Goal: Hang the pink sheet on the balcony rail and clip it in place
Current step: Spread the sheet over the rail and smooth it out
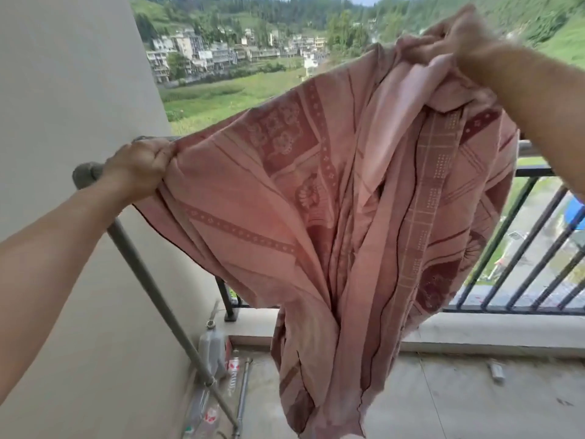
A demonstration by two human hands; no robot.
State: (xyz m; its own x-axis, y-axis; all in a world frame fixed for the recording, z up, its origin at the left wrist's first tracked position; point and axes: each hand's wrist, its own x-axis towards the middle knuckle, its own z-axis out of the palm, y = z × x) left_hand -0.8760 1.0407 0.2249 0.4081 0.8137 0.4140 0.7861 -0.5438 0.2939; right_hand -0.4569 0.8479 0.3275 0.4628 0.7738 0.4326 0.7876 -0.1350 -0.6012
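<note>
With the fingers of the left hand curled tight, pinched a gathered edge of the pink sheet; with the right hand, held high and blurred, clutched a second bunch of it, apparently wrapped in the folds.

Judged the step in hand as getting the cloth over the balcony rail, with nothing yet draped so far as could be told. Called for both grips kept firm, given the long drop beyond the bars. Called for the right hand brought down level with the left, to pull the top edge straight, and for a shake to undo the twist in the middle. Called next for carrying the edge out past the rail and lowering it with similar lengths on either side, before letting go with either hand to reach for clips. Saw no clips anywhere.

Held the sheet spread between the two fists, on the near side of the rail. Had the left corner just beside the grey pipe by the wall, the right corner well above rail height. Left the slack hanging in a twisted swag below both hands, nearly to the floor.
</note>
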